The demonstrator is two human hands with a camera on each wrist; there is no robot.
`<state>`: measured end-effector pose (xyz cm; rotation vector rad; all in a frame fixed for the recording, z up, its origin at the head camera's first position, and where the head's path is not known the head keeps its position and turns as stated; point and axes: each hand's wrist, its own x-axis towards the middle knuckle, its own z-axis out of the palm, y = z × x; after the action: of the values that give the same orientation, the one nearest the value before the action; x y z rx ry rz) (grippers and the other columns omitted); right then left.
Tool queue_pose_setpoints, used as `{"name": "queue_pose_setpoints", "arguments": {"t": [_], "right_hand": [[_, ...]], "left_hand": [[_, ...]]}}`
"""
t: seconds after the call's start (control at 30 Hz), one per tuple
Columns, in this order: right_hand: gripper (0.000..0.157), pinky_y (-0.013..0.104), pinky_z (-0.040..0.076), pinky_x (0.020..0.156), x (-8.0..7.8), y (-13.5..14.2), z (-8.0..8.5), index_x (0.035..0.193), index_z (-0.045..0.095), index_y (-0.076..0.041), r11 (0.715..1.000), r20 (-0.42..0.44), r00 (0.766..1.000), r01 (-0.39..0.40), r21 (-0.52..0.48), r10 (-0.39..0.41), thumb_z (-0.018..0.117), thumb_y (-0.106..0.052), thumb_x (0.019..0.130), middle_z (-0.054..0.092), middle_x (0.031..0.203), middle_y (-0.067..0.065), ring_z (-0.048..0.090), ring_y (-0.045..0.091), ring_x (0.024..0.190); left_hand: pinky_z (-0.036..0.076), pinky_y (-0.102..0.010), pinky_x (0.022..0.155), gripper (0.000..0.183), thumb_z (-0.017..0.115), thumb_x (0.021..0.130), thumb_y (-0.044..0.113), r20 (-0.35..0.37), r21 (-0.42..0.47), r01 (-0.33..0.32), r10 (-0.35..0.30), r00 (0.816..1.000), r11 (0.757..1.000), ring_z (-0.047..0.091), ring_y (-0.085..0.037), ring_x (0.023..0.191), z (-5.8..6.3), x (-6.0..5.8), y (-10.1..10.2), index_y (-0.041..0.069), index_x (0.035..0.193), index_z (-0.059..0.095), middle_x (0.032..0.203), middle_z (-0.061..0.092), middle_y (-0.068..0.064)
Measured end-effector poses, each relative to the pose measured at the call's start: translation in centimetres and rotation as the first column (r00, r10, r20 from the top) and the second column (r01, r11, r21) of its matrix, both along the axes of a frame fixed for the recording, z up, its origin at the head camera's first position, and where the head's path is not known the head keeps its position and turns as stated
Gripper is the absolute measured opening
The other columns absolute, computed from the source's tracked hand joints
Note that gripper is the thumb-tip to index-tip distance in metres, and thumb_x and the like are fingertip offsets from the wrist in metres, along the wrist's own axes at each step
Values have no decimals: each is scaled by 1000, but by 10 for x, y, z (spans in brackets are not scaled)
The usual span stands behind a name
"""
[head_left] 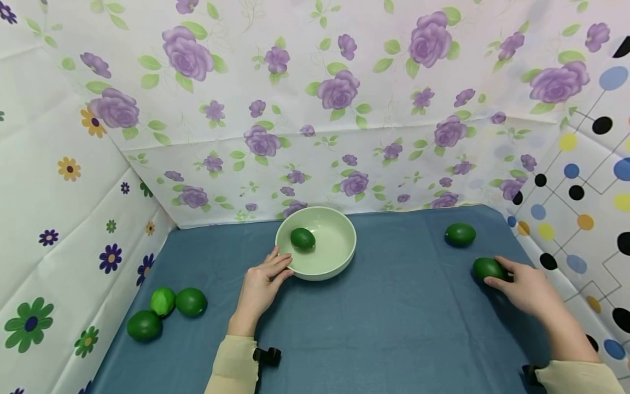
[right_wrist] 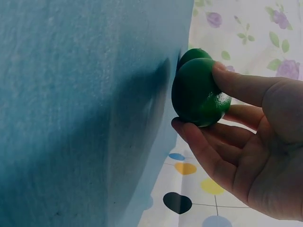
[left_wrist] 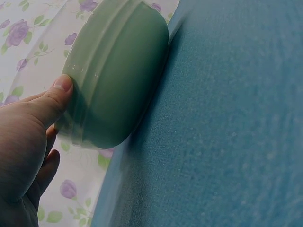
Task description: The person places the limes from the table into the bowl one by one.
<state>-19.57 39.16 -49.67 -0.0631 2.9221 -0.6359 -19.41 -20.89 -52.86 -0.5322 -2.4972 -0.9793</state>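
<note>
Pinching one green fruit (head_left: 487, 269) between thumb and fingers of our right hand (head_left: 526, 287) near the right edge of the blue cloth (head_left: 384, 312), we clamp the thumb and fingers of our left hand (head_left: 261, 282) on the rim of the pale bowl (head_left: 334, 249); a second fruit (head_left: 302, 239) lies inside.

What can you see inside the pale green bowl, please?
In the head view, one green lime lies inside the pale green bowl, in its left half. The lime covers the patch of bowl beneath it, so that cannot be seen.
</note>
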Motion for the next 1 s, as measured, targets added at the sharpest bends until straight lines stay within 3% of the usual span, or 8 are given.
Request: {"name": "queue_pose_setpoints", "arguments": {"t": [1.0], "right_hand": [[89,73,53,86,2,-25,4,159,40,10,999,-27,1000,14,-49,-15,72,-50,103,53,139,47,55,65,122]], "left_hand": [[48,-43,117,38,81,95,18,-4,-2,0,0,1000,1000,53,-26,145,-1,-1,0,6,131,78,137,72,-2]]}}
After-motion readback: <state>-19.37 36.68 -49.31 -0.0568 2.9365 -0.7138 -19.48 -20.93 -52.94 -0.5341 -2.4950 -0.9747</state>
